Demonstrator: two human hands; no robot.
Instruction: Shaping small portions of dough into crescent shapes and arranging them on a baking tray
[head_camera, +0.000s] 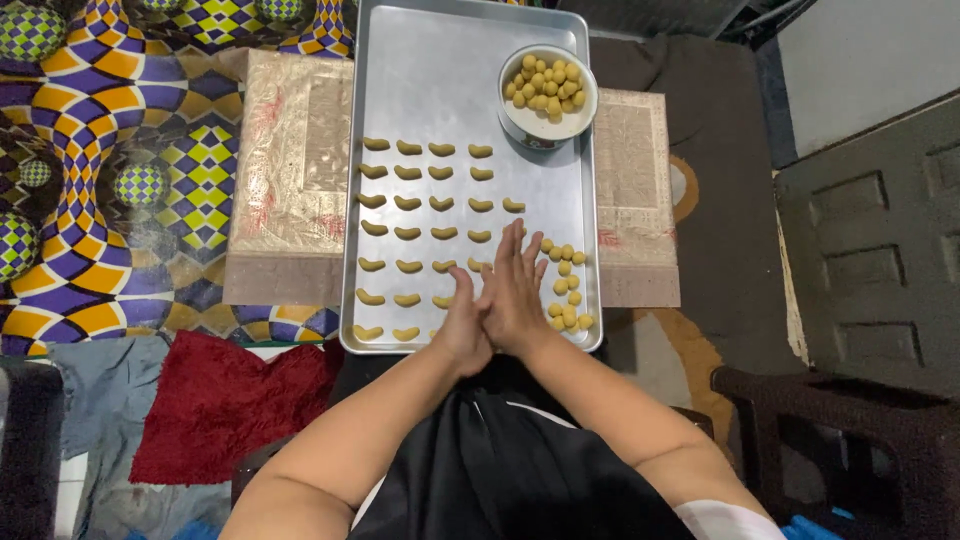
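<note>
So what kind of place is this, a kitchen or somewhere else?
Probably a home floor, not a kitchen counter: the metal baking tray lies on a patterned mat, a red rug beside it, and both hands press together over dough pieces.

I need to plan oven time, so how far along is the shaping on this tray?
Done: rows of curved dough pieces fill the left and middle of the metal tray. In hand: left hand and right hand are pressed palm to palm above it. Left: loose dough balls at the tray's right edge, plus a bowl of more.
</note>
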